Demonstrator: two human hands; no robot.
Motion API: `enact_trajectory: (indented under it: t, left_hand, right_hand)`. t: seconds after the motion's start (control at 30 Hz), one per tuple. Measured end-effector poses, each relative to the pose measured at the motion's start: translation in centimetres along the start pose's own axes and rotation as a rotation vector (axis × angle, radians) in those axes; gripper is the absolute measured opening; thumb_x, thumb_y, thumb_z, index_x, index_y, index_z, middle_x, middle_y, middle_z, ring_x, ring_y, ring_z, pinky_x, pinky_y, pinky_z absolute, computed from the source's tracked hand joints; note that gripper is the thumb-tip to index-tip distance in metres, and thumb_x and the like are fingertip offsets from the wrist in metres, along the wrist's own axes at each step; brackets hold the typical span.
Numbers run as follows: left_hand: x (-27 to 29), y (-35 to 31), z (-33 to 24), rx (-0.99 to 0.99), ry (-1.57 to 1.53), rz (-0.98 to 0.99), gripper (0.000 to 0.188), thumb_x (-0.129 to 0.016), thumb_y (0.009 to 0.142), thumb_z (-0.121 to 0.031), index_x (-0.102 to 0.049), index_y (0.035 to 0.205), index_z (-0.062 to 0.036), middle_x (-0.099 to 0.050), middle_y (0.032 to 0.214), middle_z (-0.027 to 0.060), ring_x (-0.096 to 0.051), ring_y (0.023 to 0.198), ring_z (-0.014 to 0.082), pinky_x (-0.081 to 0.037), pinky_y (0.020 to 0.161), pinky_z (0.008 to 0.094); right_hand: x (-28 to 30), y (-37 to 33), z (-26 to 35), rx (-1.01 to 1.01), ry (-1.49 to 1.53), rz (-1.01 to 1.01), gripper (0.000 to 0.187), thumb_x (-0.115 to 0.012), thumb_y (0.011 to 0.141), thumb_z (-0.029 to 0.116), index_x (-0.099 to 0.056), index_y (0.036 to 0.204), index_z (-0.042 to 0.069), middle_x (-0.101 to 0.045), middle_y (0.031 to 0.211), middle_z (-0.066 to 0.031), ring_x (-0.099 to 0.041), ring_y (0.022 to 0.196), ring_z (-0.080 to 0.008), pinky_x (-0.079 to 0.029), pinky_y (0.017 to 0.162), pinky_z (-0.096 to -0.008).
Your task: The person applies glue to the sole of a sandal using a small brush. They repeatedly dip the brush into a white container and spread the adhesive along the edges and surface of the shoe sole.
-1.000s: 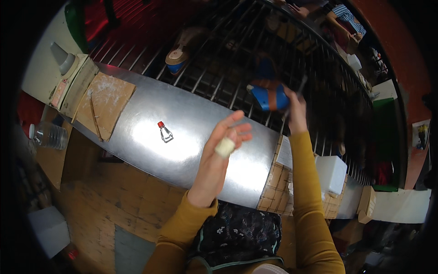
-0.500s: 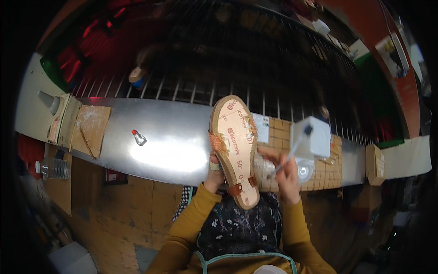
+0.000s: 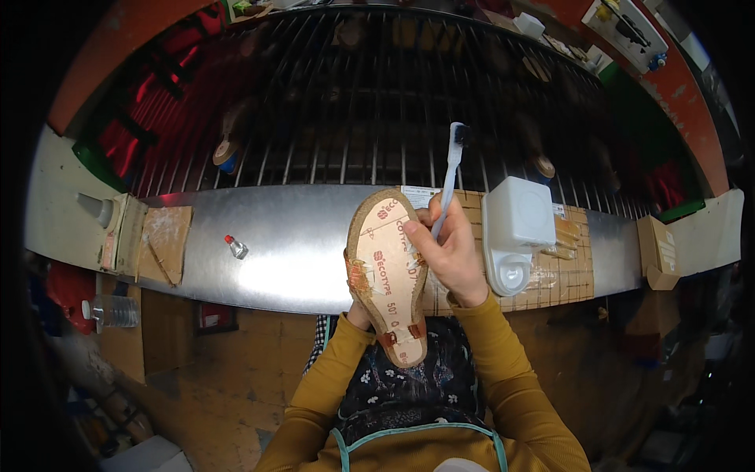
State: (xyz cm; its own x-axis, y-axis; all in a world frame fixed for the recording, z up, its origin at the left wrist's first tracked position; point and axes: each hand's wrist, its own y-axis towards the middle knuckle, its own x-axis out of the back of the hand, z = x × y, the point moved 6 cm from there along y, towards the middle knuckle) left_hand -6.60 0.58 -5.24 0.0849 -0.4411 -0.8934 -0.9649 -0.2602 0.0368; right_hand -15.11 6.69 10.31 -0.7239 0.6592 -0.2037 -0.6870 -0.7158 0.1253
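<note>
We hold the upturned sandal (image 3: 393, 307) before the apron (image 3: 409, 397), probably light, stiff, best taken by its sides; right hand (image 3: 454, 259) clamps toothbrush (image 3: 448, 185), left hand's (image 3: 359, 316) hidden fingers we cannot tell

Bench (image 3: 307, 212): smooth metal, glossy under the light. Shoe sole (image 3: 391, 275): matt, papery face, rough cork-like rim. Brush handle (image 3: 448, 185): smooth plastic. White container (image 3: 519, 214) toward bench's right end: smooth plastic, over cardboard (image 3: 578, 282). Board (image 3: 171, 236) at bench's left end: matt, scuffed. Sleeves (image 3: 503, 354): matt ribbed cloth.
</note>
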Motion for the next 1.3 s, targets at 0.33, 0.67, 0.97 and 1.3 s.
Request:
enact_trajectory:
  t: [0.33,0.67,0.97,1.3]
  left_hand:
    - [-1.1,0.3,-1.0,-0.012,0.083,-0.053,0.087,-0.035,0.091,-0.071,-0.030,0.147,-0.0046,-0.047,0.141,0.0159,-0.050,0.126,0.0267,-0.043,0.106,0.0398]
    - [-2.2,0.6,-1.8,-0.044,0.111,-0.077,0.081,-0.033,0.094,-0.066,-0.033,0.146,-0.0035,-0.048,0.140,0.0159,-0.050,0.126,0.0265,-0.042,0.106,0.0397]
    - [-3.1,-1.2,-3.7,-0.214,0.354,-0.200,0.077,-0.030,0.097,-0.063,-0.036,0.145,-0.0024,-0.049,0.139,0.0160,-0.051,0.125,0.0264,-0.042,0.105,0.0395]
    - [-8.7,-2.5,-8.4,-0.270,0.826,-0.222,0.054,-0.043,0.102,-0.030,-0.040,0.141,0.0076,-0.051,0.137,0.0172,-0.049,0.126,0.0234,-0.035,0.107,0.0342]
  right_hand:
    - [0.4,-1.6,-1.8,-0.105,0.364,0.103,0.021,-0.064,0.094,0.018,-0.045,0.097,0.011,-0.051,0.086,0.0020,-0.048,0.076,-0.0057,-0.041,0.071,-0.0224]
    - [1.2,-0.6,-2.2,-0.038,0.106,-0.013,0.024,-0.063,0.094,0.018,-0.042,0.100,0.010,-0.047,0.087,0.0035,-0.041,0.075,-0.0029,-0.036,0.063,-0.0175]
    - [2.0,0.2,-2.1,0.130,-0.072,-0.282,0.028,-0.069,0.087,0.013,-0.042,0.088,0.008,-0.044,0.072,0.0029,-0.040,0.062,-0.0042,-0.035,0.053,-0.0204]
    - [2.5,-0.3,-2.1,0.163,-0.133,-0.369,0.028,-0.068,0.087,0.014,-0.041,0.089,0.007,-0.046,0.074,0.0011,-0.043,0.063,-0.0058,-0.037,0.054,-0.0223]
